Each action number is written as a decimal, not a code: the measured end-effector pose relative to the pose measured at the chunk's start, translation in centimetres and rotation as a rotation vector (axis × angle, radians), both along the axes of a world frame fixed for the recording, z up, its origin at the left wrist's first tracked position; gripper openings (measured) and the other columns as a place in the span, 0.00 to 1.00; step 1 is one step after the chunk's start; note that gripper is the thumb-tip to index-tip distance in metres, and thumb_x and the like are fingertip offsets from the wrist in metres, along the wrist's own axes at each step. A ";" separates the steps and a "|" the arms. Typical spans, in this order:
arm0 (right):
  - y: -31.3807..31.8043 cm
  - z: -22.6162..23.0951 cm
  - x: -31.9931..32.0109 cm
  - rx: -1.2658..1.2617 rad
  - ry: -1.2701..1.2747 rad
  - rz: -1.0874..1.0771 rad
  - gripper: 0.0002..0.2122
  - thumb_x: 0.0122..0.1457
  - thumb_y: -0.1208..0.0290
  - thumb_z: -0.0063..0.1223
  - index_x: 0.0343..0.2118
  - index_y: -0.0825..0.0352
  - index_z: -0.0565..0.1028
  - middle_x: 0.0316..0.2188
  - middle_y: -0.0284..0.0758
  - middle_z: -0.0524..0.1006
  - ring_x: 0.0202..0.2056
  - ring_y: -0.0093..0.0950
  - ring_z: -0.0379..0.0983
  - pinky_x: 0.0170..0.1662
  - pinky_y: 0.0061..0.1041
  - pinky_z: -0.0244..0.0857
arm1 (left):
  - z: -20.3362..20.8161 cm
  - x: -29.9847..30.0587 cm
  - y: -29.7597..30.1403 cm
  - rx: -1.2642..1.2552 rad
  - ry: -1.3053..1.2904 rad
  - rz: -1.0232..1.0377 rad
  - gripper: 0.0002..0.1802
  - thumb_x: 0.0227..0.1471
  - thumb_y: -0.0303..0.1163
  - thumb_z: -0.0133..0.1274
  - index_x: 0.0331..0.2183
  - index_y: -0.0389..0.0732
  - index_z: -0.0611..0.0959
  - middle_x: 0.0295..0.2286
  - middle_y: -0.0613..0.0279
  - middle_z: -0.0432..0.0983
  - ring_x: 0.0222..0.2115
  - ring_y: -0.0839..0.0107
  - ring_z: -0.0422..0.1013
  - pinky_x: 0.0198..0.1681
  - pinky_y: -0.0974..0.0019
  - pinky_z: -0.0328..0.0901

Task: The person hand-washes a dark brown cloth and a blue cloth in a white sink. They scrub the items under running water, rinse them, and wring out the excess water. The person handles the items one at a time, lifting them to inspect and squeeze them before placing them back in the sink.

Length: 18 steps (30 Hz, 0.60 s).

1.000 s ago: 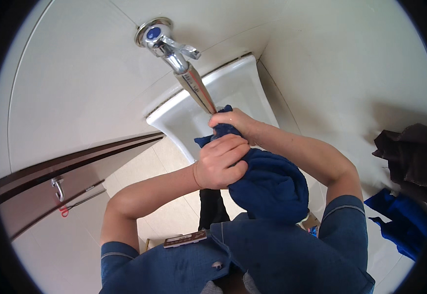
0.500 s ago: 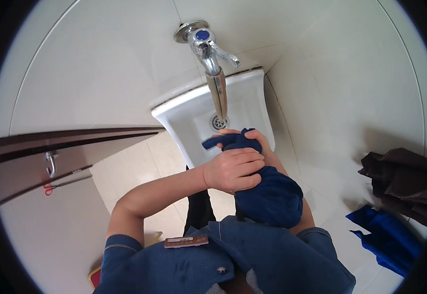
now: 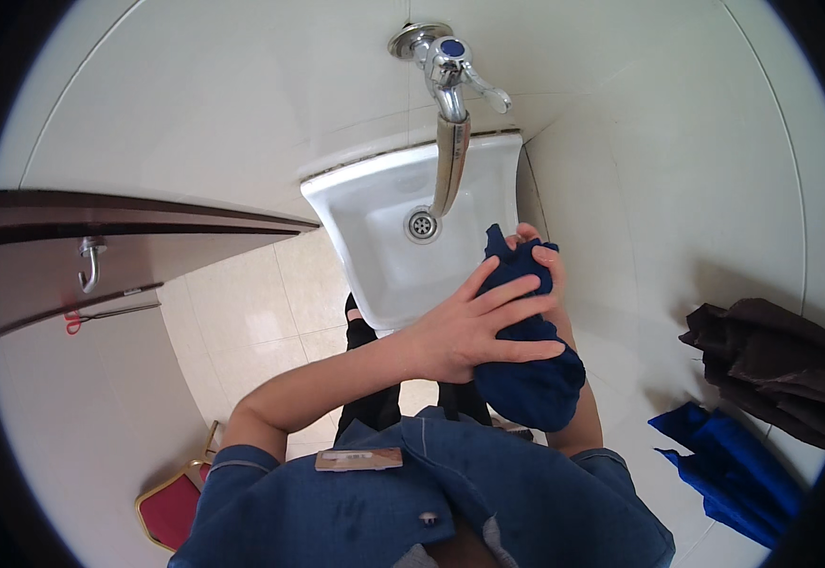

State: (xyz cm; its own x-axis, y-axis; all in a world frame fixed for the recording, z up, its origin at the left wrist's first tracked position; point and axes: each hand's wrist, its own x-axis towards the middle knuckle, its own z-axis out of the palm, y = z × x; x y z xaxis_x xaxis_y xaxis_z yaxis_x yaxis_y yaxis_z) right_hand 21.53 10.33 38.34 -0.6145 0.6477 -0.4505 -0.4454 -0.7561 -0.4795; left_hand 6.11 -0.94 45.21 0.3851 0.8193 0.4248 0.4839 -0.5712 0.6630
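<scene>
A bunched dark blue cloth (image 3: 531, 393) is between my hands, right of and a little nearer than the white sink (image 3: 384, 284). My left hand (image 3: 460, 336) lies across its upper side with the fingers spread and curved over it. From the far right side my right hand (image 3: 547, 265) grips the cloth; its palm is hidden by the fabric, and only some fingertips show. A short end of the cloth sticks up at the top of the bundle. Beyond it, a chrome tap (image 3: 450, 71) has a tan hose (image 3: 450, 161) on its spout, pointing at the drain (image 3: 422, 225).
Brown cloth (image 3: 763, 364) and a bright blue cloth (image 3: 735, 473) hang at the right wall. To the left are a dark wooden edge (image 3: 147, 216), a metal hook (image 3: 90, 265) and red-handled scissors (image 3: 73, 324). A red-cushioned chair (image 3: 168, 511) stands at lower left.
Both hands and the cloth have moved right, away from over the sink. My left fingers have spread wider over the cloth. The view has shifted slightly, bringing more of the chair into sight.
</scene>
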 end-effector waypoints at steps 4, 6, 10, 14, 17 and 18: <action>1.0 2.2 -0.3 0.251 -0.002 0.017 0.14 0.48 0.69 0.49 0.37 0.69 0.71 0.35 0.40 0.72 0.41 0.32 0.69 0.50 0.30 0.64 | -0.4 0.4 -2.4 -0.175 -0.128 0.314 0.43 0.32 0.25 0.63 0.54 0.51 0.68 0.60 0.40 0.48 0.62 0.46 0.46 0.59 0.31 0.41; 1.6 3.3 -0.6 0.372 0.017 0.029 0.13 0.45 0.71 0.51 0.34 0.69 0.70 0.34 0.41 0.72 0.42 0.34 0.68 0.51 0.32 0.62 | -0.6 1.1 -3.7 -0.325 -0.421 0.499 0.48 0.41 0.27 0.62 0.61 0.42 0.56 0.59 0.37 0.51 0.62 0.45 0.47 0.61 0.40 0.44; 3.1 6.7 -1.6 0.655 0.127 0.103 0.11 0.41 0.71 0.55 0.28 0.67 0.69 0.32 0.41 0.72 0.40 0.35 0.68 0.50 0.35 0.62 | -3.3 0.9 -6.8 -0.803 -0.875 0.267 0.41 0.52 0.30 0.55 0.62 0.39 0.54 0.58 0.44 0.57 0.58 0.50 0.57 0.60 0.54 0.53; 3.1 11.1 -4.0 0.984 0.162 0.226 0.10 0.36 0.77 0.58 0.25 0.67 0.71 0.29 0.40 0.74 0.35 0.33 0.70 0.45 0.34 0.66 | -6.4 0.8 -7.8 -1.527 -0.868 -0.056 0.30 0.60 0.41 0.46 0.60 0.41 0.61 0.52 0.52 0.68 0.49 0.56 0.70 0.50 0.54 0.67; 2.5 13.8 -5.3 1.180 0.183 0.315 0.10 0.32 0.82 0.57 0.22 0.66 0.73 0.26 0.39 0.75 0.32 0.32 0.72 0.41 0.33 0.68 | -5.5 0.4 -8.4 -1.718 -1.438 -0.163 0.30 0.60 0.49 0.42 0.58 0.42 0.65 0.49 0.52 0.71 0.45 0.56 0.72 0.44 0.51 0.71; 2.2 14.5 -5.6 1.212 0.166 0.364 0.10 0.32 0.82 0.58 0.22 0.66 0.73 0.26 0.39 0.76 0.32 0.32 0.72 0.41 0.32 0.68 | -5.3 0.3 -8.7 -1.764 -1.634 -0.199 0.31 0.60 0.52 0.41 0.57 0.43 0.67 0.48 0.52 0.73 0.44 0.57 0.73 0.42 0.50 0.72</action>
State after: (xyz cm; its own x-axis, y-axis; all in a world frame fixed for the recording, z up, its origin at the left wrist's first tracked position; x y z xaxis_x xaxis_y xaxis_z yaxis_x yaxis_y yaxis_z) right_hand 15.93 12.52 52.88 -0.8344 0.3715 0.4071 -0.4258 0.0345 -0.9041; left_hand 6.37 -9.59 39.89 0.6787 0.6048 -0.4166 -0.6638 0.7479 0.0044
